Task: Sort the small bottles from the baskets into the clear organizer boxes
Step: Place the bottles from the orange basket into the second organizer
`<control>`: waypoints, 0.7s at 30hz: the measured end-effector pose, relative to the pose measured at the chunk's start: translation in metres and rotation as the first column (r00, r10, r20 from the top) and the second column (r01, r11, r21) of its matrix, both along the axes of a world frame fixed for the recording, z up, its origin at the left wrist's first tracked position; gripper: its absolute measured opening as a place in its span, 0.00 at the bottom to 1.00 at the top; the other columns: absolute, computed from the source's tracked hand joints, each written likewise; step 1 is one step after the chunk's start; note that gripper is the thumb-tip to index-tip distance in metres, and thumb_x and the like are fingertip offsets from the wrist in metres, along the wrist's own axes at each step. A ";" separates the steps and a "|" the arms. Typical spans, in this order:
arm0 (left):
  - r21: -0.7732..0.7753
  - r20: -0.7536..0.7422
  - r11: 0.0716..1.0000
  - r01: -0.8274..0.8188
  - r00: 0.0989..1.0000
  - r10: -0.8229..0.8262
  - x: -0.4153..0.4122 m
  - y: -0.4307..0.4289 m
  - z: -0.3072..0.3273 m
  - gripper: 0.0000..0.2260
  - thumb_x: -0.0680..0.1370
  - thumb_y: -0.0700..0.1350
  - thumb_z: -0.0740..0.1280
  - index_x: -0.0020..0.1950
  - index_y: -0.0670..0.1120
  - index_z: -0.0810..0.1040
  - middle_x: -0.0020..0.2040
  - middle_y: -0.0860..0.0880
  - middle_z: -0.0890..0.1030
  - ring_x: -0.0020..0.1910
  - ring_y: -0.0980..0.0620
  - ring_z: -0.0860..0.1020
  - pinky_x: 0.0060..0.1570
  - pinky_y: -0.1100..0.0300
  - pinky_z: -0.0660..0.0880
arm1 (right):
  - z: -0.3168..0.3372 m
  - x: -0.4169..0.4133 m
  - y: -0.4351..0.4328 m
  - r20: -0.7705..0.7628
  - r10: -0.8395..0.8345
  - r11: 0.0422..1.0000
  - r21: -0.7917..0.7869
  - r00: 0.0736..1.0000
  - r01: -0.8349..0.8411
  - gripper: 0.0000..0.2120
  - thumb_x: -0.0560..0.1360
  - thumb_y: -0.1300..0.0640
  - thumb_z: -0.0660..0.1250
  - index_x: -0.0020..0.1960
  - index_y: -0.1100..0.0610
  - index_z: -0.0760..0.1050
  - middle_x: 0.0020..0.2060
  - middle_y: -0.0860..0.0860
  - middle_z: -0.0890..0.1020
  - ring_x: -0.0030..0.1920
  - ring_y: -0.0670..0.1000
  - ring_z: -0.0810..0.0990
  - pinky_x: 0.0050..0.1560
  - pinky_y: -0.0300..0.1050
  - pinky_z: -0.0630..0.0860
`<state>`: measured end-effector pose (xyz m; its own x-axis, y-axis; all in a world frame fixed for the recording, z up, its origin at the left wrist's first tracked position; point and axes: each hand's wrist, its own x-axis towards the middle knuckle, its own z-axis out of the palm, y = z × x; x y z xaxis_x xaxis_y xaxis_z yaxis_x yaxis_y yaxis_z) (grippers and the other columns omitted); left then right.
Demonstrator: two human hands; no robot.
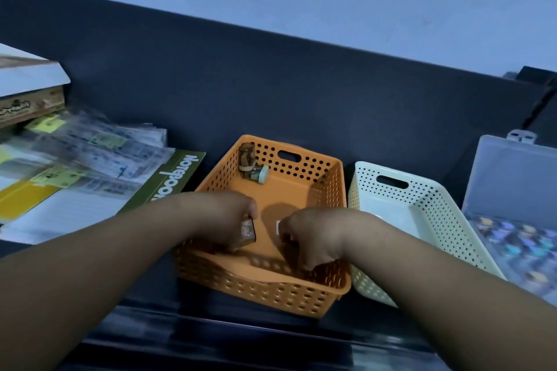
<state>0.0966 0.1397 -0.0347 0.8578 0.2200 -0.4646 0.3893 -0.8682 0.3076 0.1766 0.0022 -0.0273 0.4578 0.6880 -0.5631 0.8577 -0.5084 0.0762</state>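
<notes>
Head: left hand (224, 218) around small bottle (247, 231)

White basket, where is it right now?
In the head view, the white basket sits right of centre, between the orange basket on its left and the clear organizer box on its right.

Left grip (230, 220) curled round a bottle (247, 231), right grip (313, 239) curled, forearms forward

Hobby room: stacked board-game boxes (31, 101).
</notes>
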 end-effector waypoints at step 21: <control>-0.780 0.472 0.618 0.093 0.735 0.486 -0.005 -0.042 0.070 0.06 0.77 0.42 0.66 0.53 0.46 0.76 0.32 0.49 0.78 0.26 0.55 0.73 0.24 0.66 0.71 | 0.033 0.005 -0.073 -0.883 0.234 0.177 0.450 0.407 0.875 0.24 0.69 0.44 0.65 0.57 0.60 0.76 0.46 0.54 0.81 0.46 0.52 0.81 0.45 0.42 0.81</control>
<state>0.0915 0.0976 0.0356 0.9629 0.2662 0.0431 -0.0006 -0.1576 0.9875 0.1819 -0.0709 0.0057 0.6409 0.7673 -0.0195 -0.0760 0.0382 -0.9964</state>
